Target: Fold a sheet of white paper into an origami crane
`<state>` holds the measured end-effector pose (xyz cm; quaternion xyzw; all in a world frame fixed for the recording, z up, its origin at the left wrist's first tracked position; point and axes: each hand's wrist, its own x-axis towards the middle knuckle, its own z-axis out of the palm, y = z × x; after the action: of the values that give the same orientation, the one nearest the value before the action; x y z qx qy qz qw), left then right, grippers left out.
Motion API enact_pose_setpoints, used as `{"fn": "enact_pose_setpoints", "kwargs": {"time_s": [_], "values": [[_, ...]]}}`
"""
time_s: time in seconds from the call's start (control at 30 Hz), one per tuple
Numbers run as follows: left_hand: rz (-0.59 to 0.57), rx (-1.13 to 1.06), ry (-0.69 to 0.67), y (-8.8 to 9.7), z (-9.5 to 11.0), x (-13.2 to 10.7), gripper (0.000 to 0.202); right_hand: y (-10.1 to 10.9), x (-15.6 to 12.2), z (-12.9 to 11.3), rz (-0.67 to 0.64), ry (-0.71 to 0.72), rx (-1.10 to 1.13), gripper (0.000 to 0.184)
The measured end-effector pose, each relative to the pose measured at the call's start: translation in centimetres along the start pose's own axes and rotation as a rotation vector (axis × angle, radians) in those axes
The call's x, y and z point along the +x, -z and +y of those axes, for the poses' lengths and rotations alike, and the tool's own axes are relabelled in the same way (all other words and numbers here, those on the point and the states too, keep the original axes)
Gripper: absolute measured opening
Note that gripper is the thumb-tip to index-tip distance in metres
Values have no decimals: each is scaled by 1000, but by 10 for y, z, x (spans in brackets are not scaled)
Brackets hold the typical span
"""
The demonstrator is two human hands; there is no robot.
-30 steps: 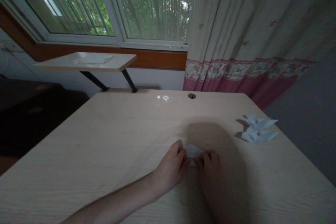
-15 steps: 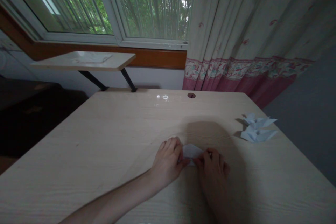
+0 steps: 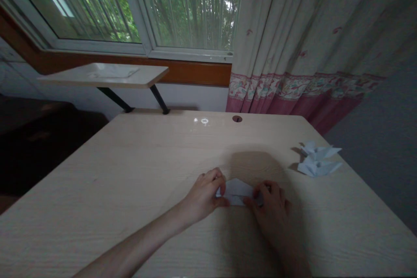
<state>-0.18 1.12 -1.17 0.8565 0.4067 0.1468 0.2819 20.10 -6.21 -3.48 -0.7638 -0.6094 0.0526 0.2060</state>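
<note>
A small piece of folded white paper (image 3: 237, 189) lies on the wooden desk between my two hands. My left hand (image 3: 206, 193) grips its left end, thumb at the near edge and fingers curled over the far side. At the right end, my right hand (image 3: 270, 202) pinches the paper with thumb and curled fingers. A crease line runs across the paper's middle, and its far edge comes to a blunt point. Both ends of the paper are partly hidden by my fingers.
Two folded white paper figures (image 3: 319, 160) that look like cranes sit near the desk's right edge. A raised shelf (image 3: 150, 77) on black legs stands at the back left, with white paper (image 3: 114, 71) on it. A round cable hole (image 3: 237, 119) is at the desk's back edge.
My hands have moved slightly apart along the paper, the left to the left and the right to the right. More of the paper's middle now shows.
</note>
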Motion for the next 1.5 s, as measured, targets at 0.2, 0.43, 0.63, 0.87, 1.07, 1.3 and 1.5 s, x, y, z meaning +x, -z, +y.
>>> {"fn": "enact_pose_setpoints", "kwargs": {"time_s": [0.2,0.43,0.63,0.87,1.07,1.3,1.5], "values": [[-17,-84,-43,1,-11,0,23,5,3,14,-11,16,2,12],[-36,-76,-114,7,-10,-2,21,7,7,31,-57,135,80,4],[-38,-30,-302,14,8,-10,35,11,14,30,-159,199,300,26],[-120,247,-456,7,15,-13,30,2,6,24,-173,344,430,50],[-73,492,-467,3,18,-14,38,6,-4,10,-176,388,210,46],[74,518,-336,0,18,-12,36,9,-22,2,-247,410,129,40],[131,494,-276,-4,16,-12,36,25,-8,5,-361,401,316,32]]}}
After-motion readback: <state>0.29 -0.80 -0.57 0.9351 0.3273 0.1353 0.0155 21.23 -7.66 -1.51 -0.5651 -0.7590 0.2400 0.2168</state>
